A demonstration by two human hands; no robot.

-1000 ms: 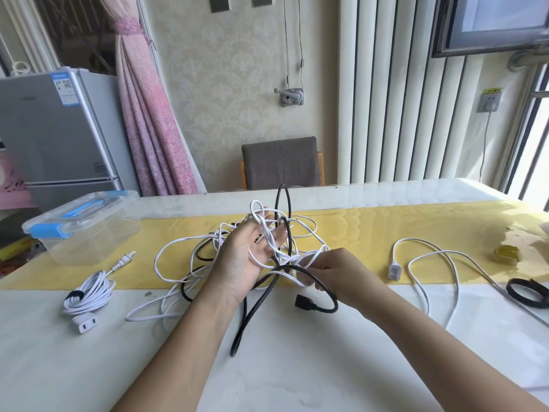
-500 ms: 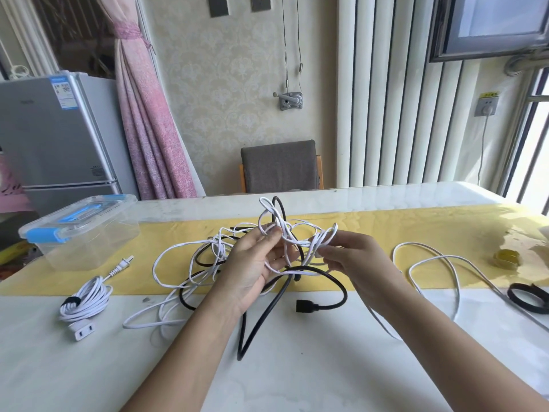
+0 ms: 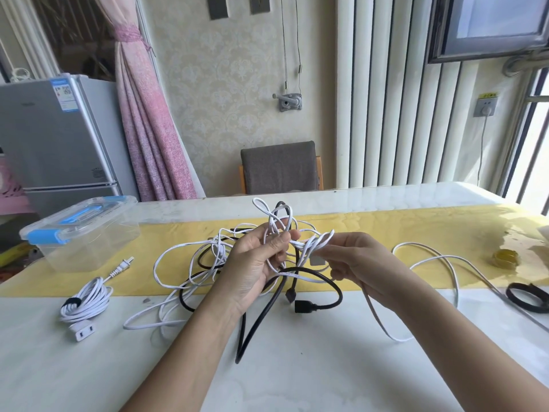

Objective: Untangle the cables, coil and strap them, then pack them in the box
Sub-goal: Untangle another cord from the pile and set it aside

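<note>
The right edge cuts off the black strap loop (image 3: 509, 295).

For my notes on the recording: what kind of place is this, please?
Most likely a home dining room or kitchen corner: a fridge stands at the left, a tied-back pink curtain hangs beside it, and an upholstered chair faces the long table.
</note>
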